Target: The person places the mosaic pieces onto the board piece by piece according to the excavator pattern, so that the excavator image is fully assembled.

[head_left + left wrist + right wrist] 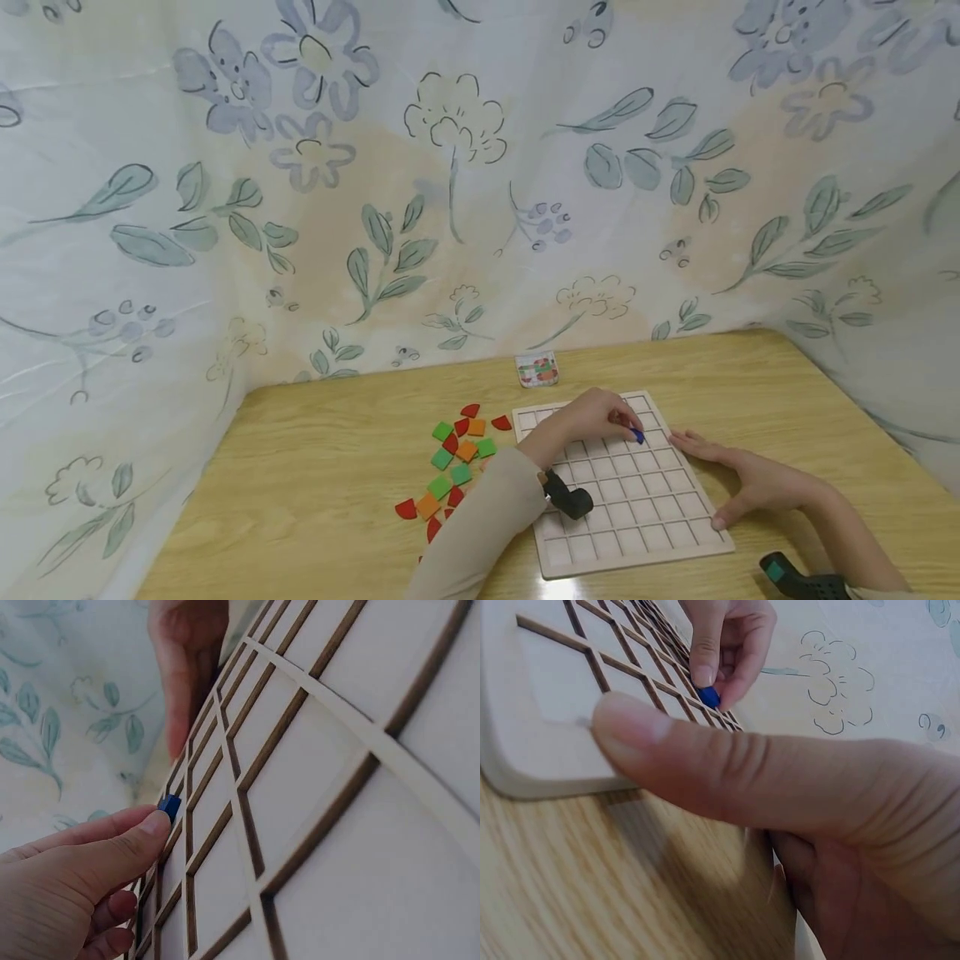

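Thumb and forefinger of my left hand (588, 417) pinch a small blue piece (637, 436) over the upper right part of a pale wooden grid board (645, 510). In the left wrist view the blue piece (169, 806) is close to the grid ridges; whether it touches them I cannot tell. My right hand (757, 479) lies spread along the board's right edge, its thumb on the lower right corner and its fingertips by the edge farther up. The right wrist view shows that thumb (682, 754) touching the board's rim. My left forearm hides part of the board.
Left of the board lie several loose flat pieces: green squares (439, 486), orange squares (427, 506) and red quarter-rounds (406, 509). Some are behind my left sleeve (480, 525). A small patterned card (537, 369) sits behind the board, near the flowered cloth (465, 208).
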A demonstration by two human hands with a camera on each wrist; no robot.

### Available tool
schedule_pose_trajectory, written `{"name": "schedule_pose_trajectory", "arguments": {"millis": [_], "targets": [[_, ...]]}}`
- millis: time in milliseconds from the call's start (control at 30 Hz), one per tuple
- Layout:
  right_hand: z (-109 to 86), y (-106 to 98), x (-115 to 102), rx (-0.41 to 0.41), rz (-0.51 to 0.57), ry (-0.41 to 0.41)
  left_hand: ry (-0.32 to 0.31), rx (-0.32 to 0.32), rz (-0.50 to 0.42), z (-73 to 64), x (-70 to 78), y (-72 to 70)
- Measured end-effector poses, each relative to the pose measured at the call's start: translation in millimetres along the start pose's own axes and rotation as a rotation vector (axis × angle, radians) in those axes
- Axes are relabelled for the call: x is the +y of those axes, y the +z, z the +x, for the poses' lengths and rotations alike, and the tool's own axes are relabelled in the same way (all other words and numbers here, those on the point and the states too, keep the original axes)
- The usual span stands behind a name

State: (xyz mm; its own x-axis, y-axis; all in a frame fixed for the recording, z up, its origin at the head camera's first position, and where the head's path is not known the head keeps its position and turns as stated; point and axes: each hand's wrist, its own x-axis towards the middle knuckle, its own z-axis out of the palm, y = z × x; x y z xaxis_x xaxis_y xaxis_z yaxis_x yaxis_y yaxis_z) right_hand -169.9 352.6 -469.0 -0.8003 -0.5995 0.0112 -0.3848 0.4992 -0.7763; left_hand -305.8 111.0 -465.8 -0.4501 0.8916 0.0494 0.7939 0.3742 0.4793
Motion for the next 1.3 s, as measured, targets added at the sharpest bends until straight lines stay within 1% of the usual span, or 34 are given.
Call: {"name": "schedule_pose_trajectory", "arguments": {"millis": [100,200,400,633,733,833,967,1100,1300], "targets": [[0.3,0.7,0.0,-0.007,-0.001,-0.006,-0.002,-0.013,-0.015,1.6,0.1,0.5],[0.7,1.3,1.0,-0.006,0.000,-0.002,0.001,-0.023,-0.012,3.0,1.3,-1.0],[1.5,0.8,2.0,-0.004,0.000,0.038,0.019,-0.042,-0.032,6.3,1.6,-3.6],[1.8,-0.6,-0.3,-0.005,-0.002,0.051,0.022,-0.054,-0.048,11.4,2.3,-1.3],[1.9,-1.0,-1.0,-0.003,-0.009,0.055,0.040,-0.054,-0.029,14.9,5.8,-0.5],[1.7,-1.3,-0.7,-0.003,-0.030,0.063,0.066,-0.057,0.016,19.3,9.0,1.0],[1.9,-3.0,-0.7,-0.004,-0.057,0.094,0.073,-0.058,0.057,23.7,12.1,2.1],[2.4,-3.6,-0.6,-0.004,-0.037,0.111,0.068,-0.045,0.067,24.6,13.4,2.4],[1.7,-2.3,-0.4,-0.002,-0.031,0.103,0.030,-0.015,0.017,23.5,15.1,5.2]]}}
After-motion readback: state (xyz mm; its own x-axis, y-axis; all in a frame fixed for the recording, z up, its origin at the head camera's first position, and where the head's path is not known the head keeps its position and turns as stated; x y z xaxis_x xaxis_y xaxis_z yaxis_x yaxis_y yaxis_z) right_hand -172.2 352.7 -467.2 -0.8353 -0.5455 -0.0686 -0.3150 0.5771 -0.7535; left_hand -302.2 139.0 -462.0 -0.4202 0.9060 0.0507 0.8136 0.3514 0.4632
